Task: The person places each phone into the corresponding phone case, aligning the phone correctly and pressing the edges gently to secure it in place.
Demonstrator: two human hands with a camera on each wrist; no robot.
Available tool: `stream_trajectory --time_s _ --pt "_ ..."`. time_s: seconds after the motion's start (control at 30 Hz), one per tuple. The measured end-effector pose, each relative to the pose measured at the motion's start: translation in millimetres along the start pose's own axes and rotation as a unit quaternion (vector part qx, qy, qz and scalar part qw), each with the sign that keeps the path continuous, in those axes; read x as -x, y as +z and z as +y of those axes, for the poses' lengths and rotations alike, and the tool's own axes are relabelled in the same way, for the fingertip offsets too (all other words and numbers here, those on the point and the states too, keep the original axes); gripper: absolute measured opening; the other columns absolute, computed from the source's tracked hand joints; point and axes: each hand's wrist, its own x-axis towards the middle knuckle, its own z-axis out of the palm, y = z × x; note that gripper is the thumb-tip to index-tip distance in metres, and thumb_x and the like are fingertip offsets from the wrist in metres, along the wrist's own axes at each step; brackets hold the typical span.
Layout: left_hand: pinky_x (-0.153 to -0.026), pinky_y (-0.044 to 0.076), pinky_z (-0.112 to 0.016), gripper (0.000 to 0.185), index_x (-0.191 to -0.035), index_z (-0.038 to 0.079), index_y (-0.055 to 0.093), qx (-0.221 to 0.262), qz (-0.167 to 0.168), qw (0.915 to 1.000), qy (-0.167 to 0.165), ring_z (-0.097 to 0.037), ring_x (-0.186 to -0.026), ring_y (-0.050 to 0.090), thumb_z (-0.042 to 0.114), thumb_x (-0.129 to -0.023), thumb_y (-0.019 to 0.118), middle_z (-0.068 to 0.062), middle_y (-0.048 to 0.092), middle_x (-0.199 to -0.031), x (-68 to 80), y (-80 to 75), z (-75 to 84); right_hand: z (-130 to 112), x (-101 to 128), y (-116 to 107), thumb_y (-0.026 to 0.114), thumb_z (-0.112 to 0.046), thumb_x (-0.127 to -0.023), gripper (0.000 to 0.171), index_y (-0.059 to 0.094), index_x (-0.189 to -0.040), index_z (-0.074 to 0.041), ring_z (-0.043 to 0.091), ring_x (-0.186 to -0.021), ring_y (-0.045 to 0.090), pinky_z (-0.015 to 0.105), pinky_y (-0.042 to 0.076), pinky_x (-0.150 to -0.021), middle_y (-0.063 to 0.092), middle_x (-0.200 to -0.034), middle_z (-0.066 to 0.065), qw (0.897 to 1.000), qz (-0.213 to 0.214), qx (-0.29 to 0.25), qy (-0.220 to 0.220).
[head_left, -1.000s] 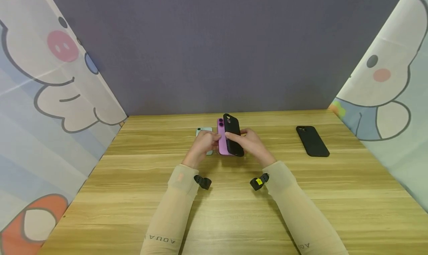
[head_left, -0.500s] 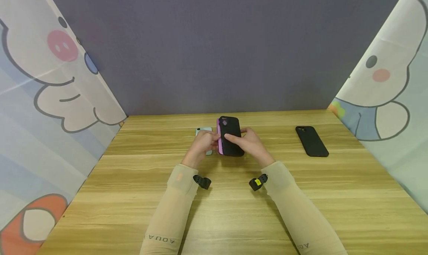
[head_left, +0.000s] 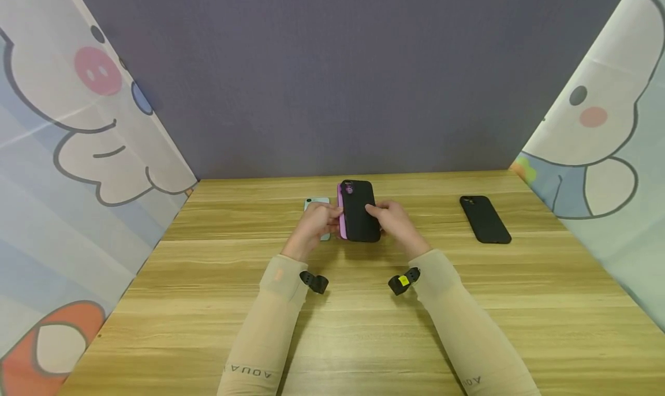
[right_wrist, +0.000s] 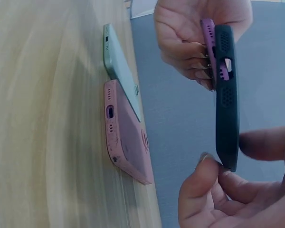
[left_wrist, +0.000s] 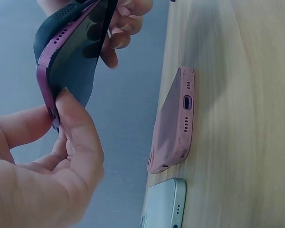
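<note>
Both hands hold a purple phone (head_left: 342, 218) upright above the wooden table (head_left: 363, 327), with a black case (head_left: 359, 211) lying over its back. My left hand (head_left: 326, 216) pinches the phone's left edge. My right hand (head_left: 383, 216) grips the case's right edge. In the right wrist view the case (right_wrist: 226, 95) sits against the purple phone (right_wrist: 208, 42) at the far end and my fingertips (right_wrist: 206, 166) pinch its near corner. The left wrist view shows my thumb (left_wrist: 76, 128) on the phone's purple rim (left_wrist: 43, 80).
A pink-cased phone (left_wrist: 173, 123) lies on the table under the hands, with a mint green phone (head_left: 317, 203) beside it. Another black case or phone (head_left: 484, 219) lies at the right. Cartoon-print curtains flank the table and a grey wall closes the back.
The black case swung from an angle to lie nearly flat over the purple phone's back. My right hand shifted from across the case to its right edge. The left hand stayed put.
</note>
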Motion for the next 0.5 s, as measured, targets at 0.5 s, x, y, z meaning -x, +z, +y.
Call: stream_trajectory --time_s 0.5 --pt "-0.070 0.053 -0.029 0.015 -0.096 -0.003 0.069 0.015 -0.013 0.9998 -0.007 -0.014 -0.068 0.061 0.003 -0.101 0.057 -0.004 0.065 -0.079 -0.6 -0.1 -0.6 4.1 -3.7 -9.8 0.055 -0.023 -0.105 0.032 0.063 -0.114 0.006 0.018 -0.081 0.055 0.028 0.049 -0.065 0.056 -0.095 0.007 0.991 -0.046 -0.124 0.026"
